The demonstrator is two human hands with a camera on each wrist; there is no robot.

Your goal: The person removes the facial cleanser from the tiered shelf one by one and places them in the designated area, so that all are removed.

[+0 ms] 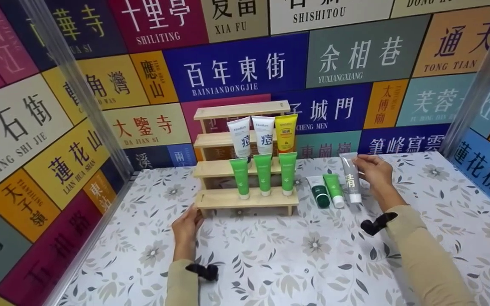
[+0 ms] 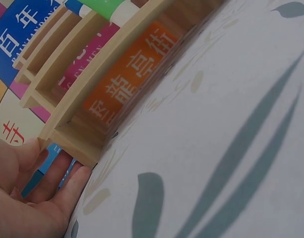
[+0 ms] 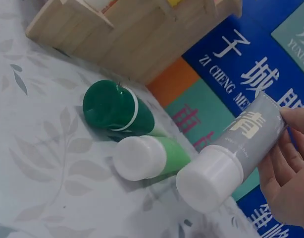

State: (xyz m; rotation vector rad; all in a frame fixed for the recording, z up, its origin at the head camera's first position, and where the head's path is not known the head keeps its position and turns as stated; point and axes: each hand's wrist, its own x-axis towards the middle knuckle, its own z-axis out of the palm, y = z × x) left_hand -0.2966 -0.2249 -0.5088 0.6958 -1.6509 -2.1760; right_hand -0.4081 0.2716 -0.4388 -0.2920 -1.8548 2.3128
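Observation:
My right hand (image 1: 374, 172) pinches a grey squeeze tube (image 3: 248, 131) with a white cap near its crimped end, cap down. A green tube (image 1: 334, 190) and a white tube with a dark green cap (image 3: 112, 106) lie beside it on the patterned cloth. At the stepped wooden display stand (image 1: 245, 199), my left hand (image 1: 186, 227) holds the front left corner, thumb at the step's edge and fingers by the leg. Three green tubes (image 1: 264, 174) stand caps down on the lowest step. Behind them are two white tubes (image 1: 240, 138) and a yellow tube (image 1: 286, 132).
A wall of coloured panels with lettering (image 1: 236, 68) rises behind the stand, with more panels at both sides. Clear upright strips (image 1: 87, 93) run along the corners. Floral cloth (image 1: 270, 255) covers the tabletop in front of the stand.

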